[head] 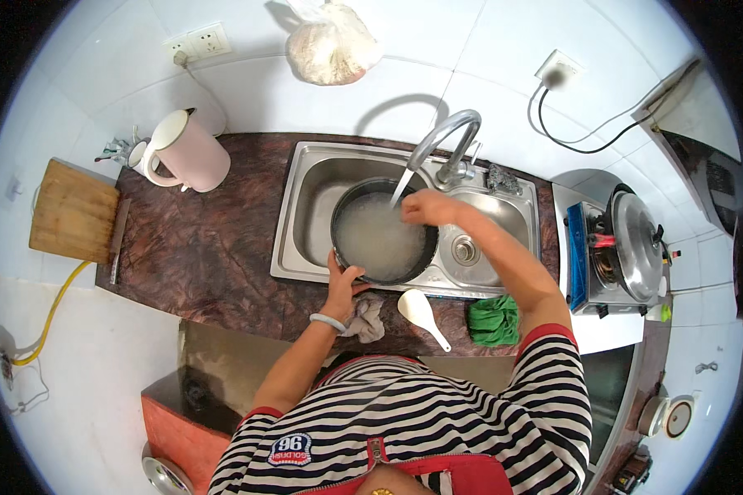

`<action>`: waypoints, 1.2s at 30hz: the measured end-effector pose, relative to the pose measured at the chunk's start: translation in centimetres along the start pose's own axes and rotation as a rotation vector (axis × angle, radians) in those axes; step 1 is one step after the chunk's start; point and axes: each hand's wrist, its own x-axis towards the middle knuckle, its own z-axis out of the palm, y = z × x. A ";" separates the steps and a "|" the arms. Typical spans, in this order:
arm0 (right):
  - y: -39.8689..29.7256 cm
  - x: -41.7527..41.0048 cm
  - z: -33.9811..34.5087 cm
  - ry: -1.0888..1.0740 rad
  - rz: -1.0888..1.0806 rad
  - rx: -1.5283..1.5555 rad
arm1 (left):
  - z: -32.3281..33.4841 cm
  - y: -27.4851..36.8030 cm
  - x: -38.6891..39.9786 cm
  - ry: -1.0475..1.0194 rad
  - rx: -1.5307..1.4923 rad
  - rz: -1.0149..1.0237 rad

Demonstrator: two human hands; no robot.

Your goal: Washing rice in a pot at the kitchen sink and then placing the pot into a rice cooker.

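A dark round pot (430, 250) holding cloudy water (374, 238) stands over the left basin of a steel double sink (312, 148). My left hand (344, 286) grips the pot's near rim, with the thumb at the rim's edge. Water runs from the curved faucet (443, 127) into the pot. My right hand (422, 207) is held with curled fingers beside the stream, over the pot's right edge; whether it holds anything cannot be seen. A white rice paddle (418, 309) and a crumpled grey cloth (368, 318) lie on the counter just below the sink.
A green cloth (494, 320) lies right of the paddle. Further right, a lidded wok (638, 244) sits on a gas stove (585, 266). A pink kettle (201, 154) and a wooden cutting board (74, 210) stand at the left. A scouring pad (503, 179) rests behind the right basin.
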 end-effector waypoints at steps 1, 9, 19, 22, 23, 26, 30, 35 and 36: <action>0.9 -0.6 -0.8 0.056 0.113 0.148 | -0.3 0.1 0.0 0.010 -0.002 -0.003; 21.2 -2.6 -2.7 0.686 0.731 0.103 | -0.2 0.0 -0.2 0.000 0.039 -0.009; 26.5 1.0 -4.4 1.068 0.692 0.449 | 0.5 -0.3 0.1 -0.039 0.025 -0.009; 21.9 2.1 -3.6 1.057 0.583 0.428 | -0.3 0.1 -0.3 -0.005 0.024 0.000; 18.3 2.9 -3.3 0.982 0.542 0.448 | -1.1 0.3 -0.7 0.030 0.028 0.008; 15.3 0.0 -3.1 1.034 0.821 -0.065 | -0.7 0.2 -0.5 -0.019 -0.004 0.001; 12.5 -4.9 4.1 0.967 0.557 0.223 | 0.2 0.2 -0.1 -0.018 0.019 -0.012; -0.4 -8.4 12.7 0.712 0.676 0.334 | 0.4 0.9 -0.2 -0.011 0.041 -0.015; -1.5 -8.4 13.8 0.719 0.681 0.338 | 0.9 1.2 -0.4 -0.003 0.049 -0.015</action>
